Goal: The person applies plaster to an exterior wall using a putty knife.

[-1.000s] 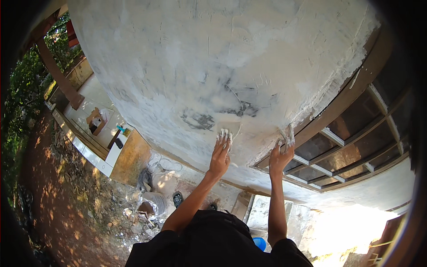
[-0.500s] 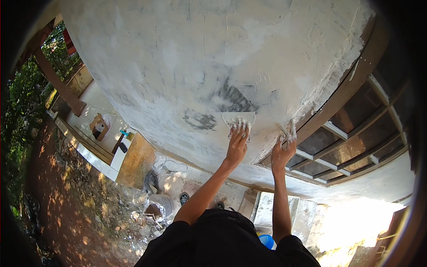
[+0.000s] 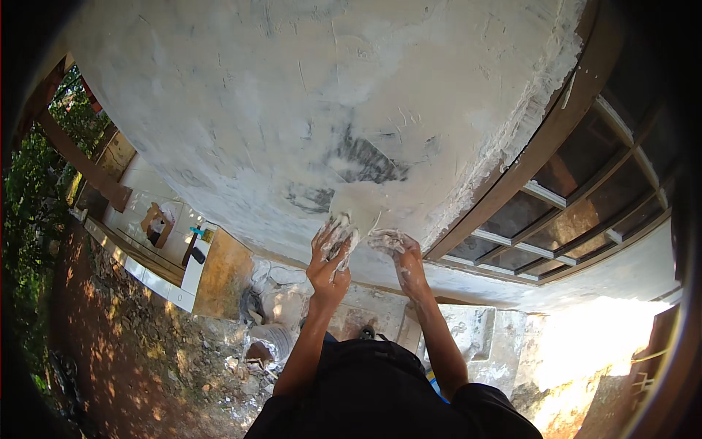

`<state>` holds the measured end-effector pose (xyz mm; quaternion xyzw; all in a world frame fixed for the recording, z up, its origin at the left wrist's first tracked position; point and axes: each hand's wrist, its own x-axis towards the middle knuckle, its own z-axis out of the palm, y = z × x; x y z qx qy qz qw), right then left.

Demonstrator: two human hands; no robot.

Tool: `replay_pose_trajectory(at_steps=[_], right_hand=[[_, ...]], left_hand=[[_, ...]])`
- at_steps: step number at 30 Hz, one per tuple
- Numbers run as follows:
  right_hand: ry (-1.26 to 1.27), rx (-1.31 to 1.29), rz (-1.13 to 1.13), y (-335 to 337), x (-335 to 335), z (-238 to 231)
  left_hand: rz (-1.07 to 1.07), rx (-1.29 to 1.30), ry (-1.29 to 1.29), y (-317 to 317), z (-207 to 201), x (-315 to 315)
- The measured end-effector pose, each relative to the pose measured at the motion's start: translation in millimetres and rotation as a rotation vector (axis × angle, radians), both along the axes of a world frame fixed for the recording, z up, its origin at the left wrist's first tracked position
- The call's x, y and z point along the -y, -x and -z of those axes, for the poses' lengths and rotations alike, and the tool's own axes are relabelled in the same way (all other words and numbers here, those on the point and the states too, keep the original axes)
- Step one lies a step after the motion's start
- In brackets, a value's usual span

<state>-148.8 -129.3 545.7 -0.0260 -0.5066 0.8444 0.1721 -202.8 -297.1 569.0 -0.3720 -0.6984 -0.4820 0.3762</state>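
Note:
My left hand (image 3: 330, 260), smeared with white putty, grips a flat pale putty scraper (image 3: 360, 203). The blade stands up from the fingers in front of the wall (image 3: 278, 95), and its pale colour nearly merges with the plaster. Close beside it is my right hand (image 3: 402, 256), its fingers bent toward the blade's right edge and coated in putty. Whether those fingers hold anything apart from putty is hidden. Above both hands, dark grey patches (image 3: 369, 162) show through the whitish coat on the wall.
A brown window frame (image 3: 512, 186) with glass panes borders the wall on the right, a rough putty strip along it. Below left are a tiled ledge (image 3: 191, 271) with a cardboard box (image 3: 157, 225), a rubble-strewn ground and a whitish sack (image 3: 269, 342). A concrete block (image 3: 468, 329) lies below right.
Both hands have come down and left from the wall, and closer together. The scraper has left its place below the dark patch. My right hand has left the window edge.

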Motion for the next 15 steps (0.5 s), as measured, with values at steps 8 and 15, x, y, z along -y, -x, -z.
replay_pose_trajectory(at_steps=[8,15], right_hand=[[0.55,-0.025,-0.384,18.8,45.1,46.1],[0.318,-0.093,0.031,60.8,72.0,16.3]], left_hand=[[0.321,0.174,-0.126,12.3,8.0,-10.4],[0.346,0.273,-0.127,57.5,17.3,25.4]])
